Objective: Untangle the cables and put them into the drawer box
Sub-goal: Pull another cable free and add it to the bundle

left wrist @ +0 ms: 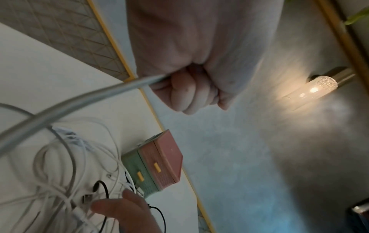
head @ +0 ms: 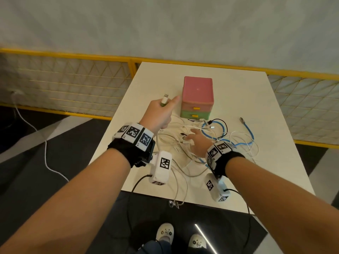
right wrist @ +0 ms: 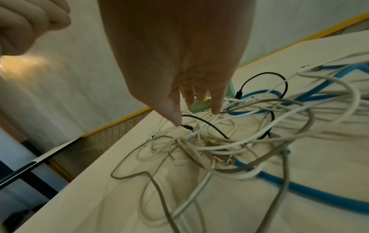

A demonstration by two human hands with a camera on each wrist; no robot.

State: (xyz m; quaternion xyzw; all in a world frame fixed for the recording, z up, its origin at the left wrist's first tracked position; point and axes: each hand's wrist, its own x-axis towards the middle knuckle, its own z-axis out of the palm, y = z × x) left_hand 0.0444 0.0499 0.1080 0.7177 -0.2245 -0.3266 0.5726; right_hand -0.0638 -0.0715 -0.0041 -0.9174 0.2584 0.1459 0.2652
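R hand (right wrist: 175,52) reaches down w/ fingers (right wrist: 216,104) straight, tips at tangle of white cables (right wrist: 219,146) on table (right wrist: 319,173). Thumb tip beside black cable (right wrist: 207,124); blue cable (right wrist: 311,189) runs thru pile. L hand (right wrist: 26,23) fisted, top-left.

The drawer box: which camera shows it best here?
The head view: the drawer box shows whole, pink top, both yellow-handled drawers shut. The left wrist view shows it tilted and small. The right wrist view shows only a green sliver behind the right hand.
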